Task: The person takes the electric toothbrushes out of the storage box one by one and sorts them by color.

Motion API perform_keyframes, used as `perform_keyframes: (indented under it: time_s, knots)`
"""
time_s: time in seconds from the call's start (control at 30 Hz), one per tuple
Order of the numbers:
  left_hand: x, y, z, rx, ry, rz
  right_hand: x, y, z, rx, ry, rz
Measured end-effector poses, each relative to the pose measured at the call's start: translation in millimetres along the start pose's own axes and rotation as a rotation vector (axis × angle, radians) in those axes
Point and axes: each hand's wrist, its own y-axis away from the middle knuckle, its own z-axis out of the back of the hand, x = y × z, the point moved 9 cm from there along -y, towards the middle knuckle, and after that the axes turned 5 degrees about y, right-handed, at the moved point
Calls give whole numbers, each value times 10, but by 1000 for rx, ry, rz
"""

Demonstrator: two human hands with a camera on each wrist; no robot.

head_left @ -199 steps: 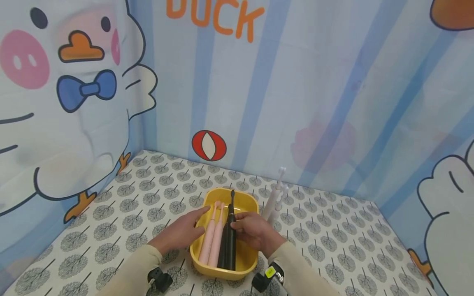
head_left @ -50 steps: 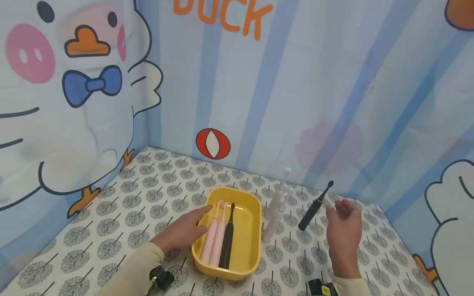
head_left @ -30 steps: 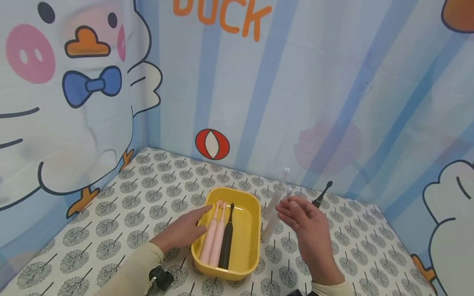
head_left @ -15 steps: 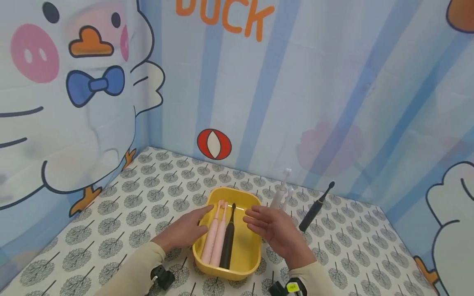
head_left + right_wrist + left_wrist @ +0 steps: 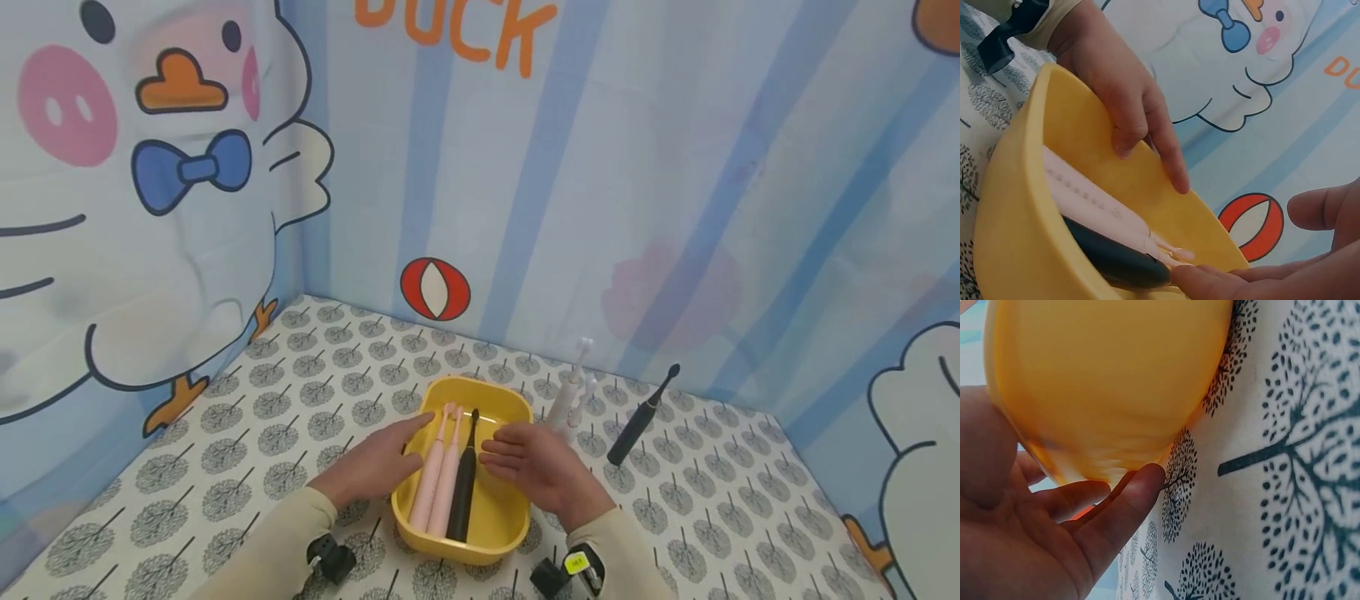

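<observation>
A yellow plastic bin sits on the tablecloth in front of me. My left hand grips its left wall, the thumb over the rim and several fingers against the outside. Inside lie two pink electric toothbrushes side by side, with a black electric toothbrush to their right. Over the bin's right side, my right hand has its fingers extended, fingertips close beside the black toothbrush. Another black electric toothbrush stands on the cloth to the right.
Two white electric toothbrushes stand just right of the bin, partly hidden behind my right hand. The tree-print tablecloth runs back to a blue-striped duck curtain.
One black toothbrush left the bin and now stands on the cloth at right. My right hand has since moved left, back over the bin. My left hand has stayed at the rim.
</observation>
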Motion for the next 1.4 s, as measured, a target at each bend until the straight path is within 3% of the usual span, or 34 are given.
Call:
perform_keyframes:
  time_s: [0.33, 0.6, 0.93, 1.13, 1.4]
  knots:
    - [7, -6, 2, -7, 9, 0, -47, -64, -39, -49, 128, -68]
    - [2, -4, 11, -17, 3, -5, -99, -99, -109, -18, 190, -114]
    - [0, -2, 9, -11, 11, -5, -187, -157, -122, -62, 228, -124]
    - [-23, 6, 19, -11, 6, -5, -207, -213, -148, -46, 236, -93]
    - [-18, 4, 14, 7, 12, -12, -261, -256, -127, -132, 368, -101]
